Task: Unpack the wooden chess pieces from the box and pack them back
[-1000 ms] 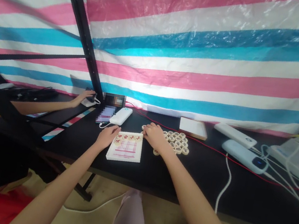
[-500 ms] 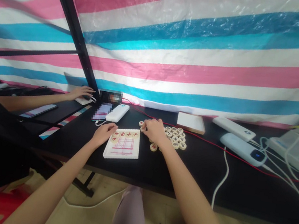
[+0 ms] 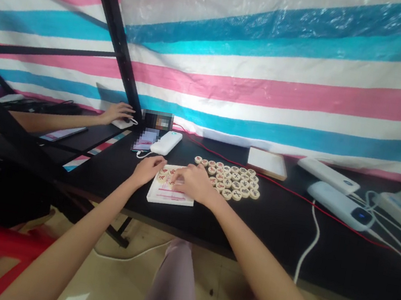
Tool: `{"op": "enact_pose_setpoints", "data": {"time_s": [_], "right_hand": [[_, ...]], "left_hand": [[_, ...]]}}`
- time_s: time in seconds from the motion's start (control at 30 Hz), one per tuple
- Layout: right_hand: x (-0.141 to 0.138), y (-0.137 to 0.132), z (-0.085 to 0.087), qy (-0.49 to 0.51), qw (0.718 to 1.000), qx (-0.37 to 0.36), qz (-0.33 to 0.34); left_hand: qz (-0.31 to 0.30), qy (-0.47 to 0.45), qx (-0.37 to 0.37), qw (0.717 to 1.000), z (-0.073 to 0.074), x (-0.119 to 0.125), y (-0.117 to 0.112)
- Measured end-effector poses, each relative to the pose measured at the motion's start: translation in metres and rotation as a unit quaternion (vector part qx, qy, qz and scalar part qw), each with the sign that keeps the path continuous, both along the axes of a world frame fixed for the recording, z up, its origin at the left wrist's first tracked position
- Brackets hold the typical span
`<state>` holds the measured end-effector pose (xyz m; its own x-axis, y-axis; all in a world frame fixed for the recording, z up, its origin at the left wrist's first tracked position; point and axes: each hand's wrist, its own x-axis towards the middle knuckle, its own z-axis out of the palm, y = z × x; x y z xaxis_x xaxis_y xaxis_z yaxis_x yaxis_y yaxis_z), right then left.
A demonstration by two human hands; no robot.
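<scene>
A small white board with red grid lines (image 3: 170, 197) lies on the black table (image 3: 272, 223). My left hand (image 3: 148, 169) rests at the board's left far corner, fingers curled beside a round wooden game piece (image 3: 162, 177) on the board. My right hand (image 3: 192, 182) lies over the board's far right part, fingers bent down onto it; what is under them is hidden. A cluster of several round wooden pieces (image 3: 232, 178) with red and dark characters sits on the table just right of the board.
A white power bank (image 3: 165, 142) and a phone lie behind the board. A wooden-edged white tile (image 3: 267, 163), two more power banks (image 3: 341, 204) and cables sit to the right. Another person's hand (image 3: 117, 113) rests on a mouse at the left, behind a black frame post.
My right hand moved left from the loose pieces onto the board. The left hand stayed at the board's corner. The view shifted slightly.
</scene>
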<state>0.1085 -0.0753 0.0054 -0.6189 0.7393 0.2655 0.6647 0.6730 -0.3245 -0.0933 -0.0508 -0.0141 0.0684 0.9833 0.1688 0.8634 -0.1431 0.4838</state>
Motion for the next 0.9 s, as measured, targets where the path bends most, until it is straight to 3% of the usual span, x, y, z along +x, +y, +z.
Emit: {"op": "enact_pose_setpoints", "data": {"time_s": [0.23,0.43,0.6,0.7,0.9], "right_hand": [[-0.001,-0.005,-0.002,-0.032,0.996,0.082,0.014],[0.000,-0.007,0.000,-0.039,0.994,0.097,0.014],[0.015,0.008,0.003,0.002,0.991,0.101,-0.093],[0.032,0.022,-0.003,-0.028,0.978,0.113,-0.175],[0.047,0.031,-0.013,-0.081,0.971,0.098,-0.201]], "left_hand": [[0.008,0.009,0.006,1.000,0.000,0.003,-0.002],[0.009,0.014,0.004,1.000,0.000,0.001,-0.003],[-0.003,0.002,0.003,1.000,-0.001,-0.002,-0.001],[0.003,0.003,-0.001,1.000,0.000,-0.001,-0.001],[0.003,0.000,-0.003,1.000,0.001,-0.001,-0.001]]}}
